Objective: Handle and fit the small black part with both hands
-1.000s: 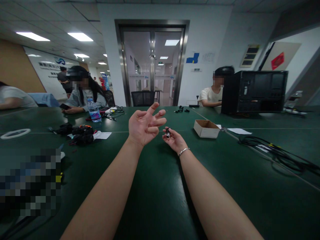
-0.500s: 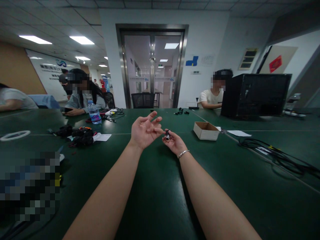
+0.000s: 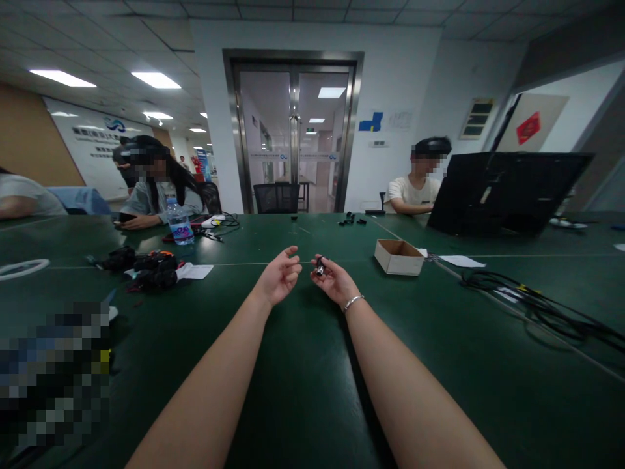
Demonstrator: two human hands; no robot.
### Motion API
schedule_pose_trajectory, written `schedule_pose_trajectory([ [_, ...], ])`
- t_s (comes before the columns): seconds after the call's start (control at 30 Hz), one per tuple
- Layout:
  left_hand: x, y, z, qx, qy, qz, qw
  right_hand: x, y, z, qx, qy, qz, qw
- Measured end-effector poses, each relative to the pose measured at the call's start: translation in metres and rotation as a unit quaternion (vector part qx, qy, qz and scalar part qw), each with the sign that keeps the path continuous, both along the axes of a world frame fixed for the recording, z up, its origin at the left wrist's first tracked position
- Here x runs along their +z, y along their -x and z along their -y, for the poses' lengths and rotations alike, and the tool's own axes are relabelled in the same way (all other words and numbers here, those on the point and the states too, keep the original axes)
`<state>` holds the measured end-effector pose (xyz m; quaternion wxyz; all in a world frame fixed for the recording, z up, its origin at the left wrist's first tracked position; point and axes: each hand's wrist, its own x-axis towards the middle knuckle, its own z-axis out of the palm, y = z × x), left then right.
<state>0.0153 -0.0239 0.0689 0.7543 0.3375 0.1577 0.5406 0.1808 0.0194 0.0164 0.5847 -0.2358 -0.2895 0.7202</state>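
Observation:
Over the dark green table (image 3: 303, 365), my right hand (image 3: 338, 285) pinches a small dark, shiny cylindrical piece (image 3: 320, 267) between thumb and fingers. The piece is too small to name its kind. A silver bracelet (image 3: 353, 302) circles my right wrist. To the left and a short gap away, my left hand (image 3: 280, 279) is raised with its fingers loosely bent and apart, and I see nothing in it. An open white cardboard box (image 3: 398, 262) stands to the right of my right hand.
Black cables (image 3: 541, 312) lie at the right, near a large black panel-like case (image 3: 508, 195). On the left are a water bottle (image 3: 180, 225), black gear (image 3: 156, 267) and a white ring (image 3: 22, 268). Small black parts (image 3: 351, 221) lie farther back. Co-workers sit across the table.
My left hand has drawn back from the piece, and its fingers are less spread. My right hand still holds the piece. At the right, the black case now leans over.

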Motion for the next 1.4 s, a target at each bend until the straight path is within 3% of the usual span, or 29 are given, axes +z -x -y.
schedule_pose_trajectory([
  [0.1, -0.01, 0.0, -0.005, 0.059, 0.004, -0.06, 0.996, 0.002, 0.004, 0.001, 0.0, 0.006, 0.008, 1.0],
  [0.33, -0.029, 0.0, -0.016, 0.13, 0.003, -0.156, 0.979, 0.003, 0.01, 0.002, -0.017, 0.003, 0.029, 0.999],
  [0.43, -0.038, -0.008, -0.019, 0.168, -0.02, -0.225, 0.959, 0.001, 0.015, 0.0, -0.015, -0.015, 0.038, 0.999],
  [0.57, -0.052, -0.018, -0.021, 0.156, -0.05, -0.31, 0.936, -0.004, 0.022, -0.004, -0.029, -0.026, 0.028, 0.999],
  [0.7, -0.066, -0.014, -0.027, 0.235, -0.14, -0.375, 0.886, -0.008, 0.026, -0.004, -0.037, -0.016, 0.044, 0.998],
  [0.8, -0.072, -0.004, -0.034, 0.272, -0.165, -0.386, 0.866, -0.01, 0.027, -0.003, -0.024, -0.033, 0.08, 0.996],
  [1.07, -0.079, 0.01, -0.046, 0.288, -0.107, -0.44, 0.844, -0.014, 0.019, -0.004, 0.015, -0.092, 0.217, 0.972],
  [1.4, -0.071, 0.006, -0.038, 0.283, -0.103, -0.551, 0.779, -0.016, 0.005, -0.006, 0.009, -0.141, 0.319, 0.937],
])
